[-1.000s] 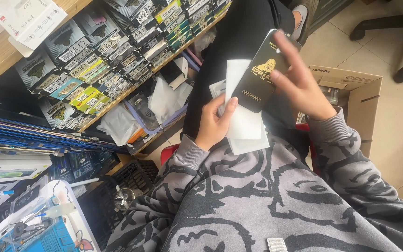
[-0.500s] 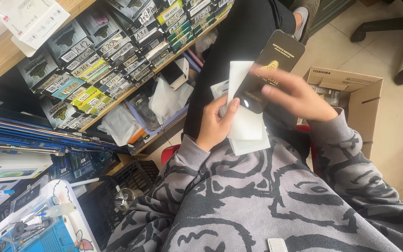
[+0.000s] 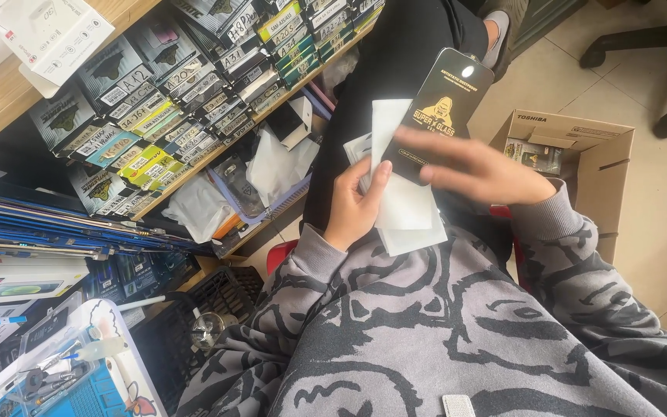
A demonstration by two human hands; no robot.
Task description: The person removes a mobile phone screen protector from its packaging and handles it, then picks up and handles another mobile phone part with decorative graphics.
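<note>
Since a second ago the right hand has slid off the upper edge of the flat black packet with gold print and now lies spread across its lower half, fingers blurred and loosely splayed, pressing rather than pinching. That packet is the landmark: it stands tilted over the person's lap, its hang-hole end pointing away from the body. Behind it and below it sits a small stack of white paper sleeves, which the left hand holds from the near side, thumb pressed on the front and fingers curled behind (a firm, narrow clasp). Whether the left hand also bears the packet's weight I cannot tell.

As far as I can judge, the sorting is midway: packet and sleeves are gathered in hand, still together, nothing set down or opened.

To the right of the packet an open brown cardboard box rests on the tiled floor with more packets inside. To the left of the packet, a wooden shelf carries rows of similar labelled packets, with crumpled clear plastic bags on the shelf below.
</note>
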